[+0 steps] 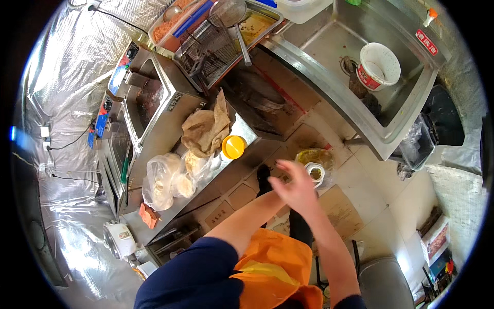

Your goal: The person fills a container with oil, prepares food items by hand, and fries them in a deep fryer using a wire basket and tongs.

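My right hand (299, 187) is in front of my body with its fingers spread, and no object shows in it. My left forearm (251, 218) reaches in from the lower left and passes behind that hand, so my left hand is mostly hidden. Just beyond, on the floor, stands a clear plastic jug (328, 162) of yellowish oil with its white mouth uncapped. A yellow screw lid (234, 147) rests on the steel counter (245, 129) to the left. Beside it lie a crumpled brown cloth (206, 129) and plastic bags of round flatbreads (183, 185).
Deep fryers (148, 100) line the left. Wire fry baskets (208, 46) and a strainer (228, 11) sit over an oily tray. A steel sink (324, 73) at upper right holds a white bucket (378, 65). Cardboard (339, 212) covers floor tiles; a stool (384, 284) stands lower right.
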The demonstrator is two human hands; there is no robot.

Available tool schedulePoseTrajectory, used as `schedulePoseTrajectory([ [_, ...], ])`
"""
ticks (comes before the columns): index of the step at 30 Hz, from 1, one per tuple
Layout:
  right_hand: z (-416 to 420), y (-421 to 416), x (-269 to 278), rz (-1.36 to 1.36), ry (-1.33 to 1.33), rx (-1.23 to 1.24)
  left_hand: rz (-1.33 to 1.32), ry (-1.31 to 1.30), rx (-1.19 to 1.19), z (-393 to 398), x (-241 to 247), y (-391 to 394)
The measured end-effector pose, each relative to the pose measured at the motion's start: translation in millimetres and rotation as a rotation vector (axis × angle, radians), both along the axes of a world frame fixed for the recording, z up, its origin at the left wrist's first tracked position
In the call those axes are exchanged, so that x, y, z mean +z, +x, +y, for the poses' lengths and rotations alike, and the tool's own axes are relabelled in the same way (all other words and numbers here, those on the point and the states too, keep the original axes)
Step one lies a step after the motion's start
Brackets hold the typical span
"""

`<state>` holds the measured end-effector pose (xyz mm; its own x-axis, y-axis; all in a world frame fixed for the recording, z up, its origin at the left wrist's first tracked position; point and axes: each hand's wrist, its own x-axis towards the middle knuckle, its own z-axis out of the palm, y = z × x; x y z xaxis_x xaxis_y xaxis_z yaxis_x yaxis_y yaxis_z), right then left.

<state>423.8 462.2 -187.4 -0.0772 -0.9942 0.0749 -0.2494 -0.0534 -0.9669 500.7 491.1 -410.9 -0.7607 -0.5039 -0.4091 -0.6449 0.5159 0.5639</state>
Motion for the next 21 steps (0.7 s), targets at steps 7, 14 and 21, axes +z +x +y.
schedulePoseTrajectory([
  [7,-107,136,-36,0.596,-0.251,0.288,0.048,0.453,0.545,14,100,100],
  [14,-29,61,-42,0.211,-0.003,-0.05,0.176,0.417,1.005,63,99,213],
  [21,42,-55,-251,0.989,1.136,0.197,-0.028,0.452,0.886,65,118,241],
])
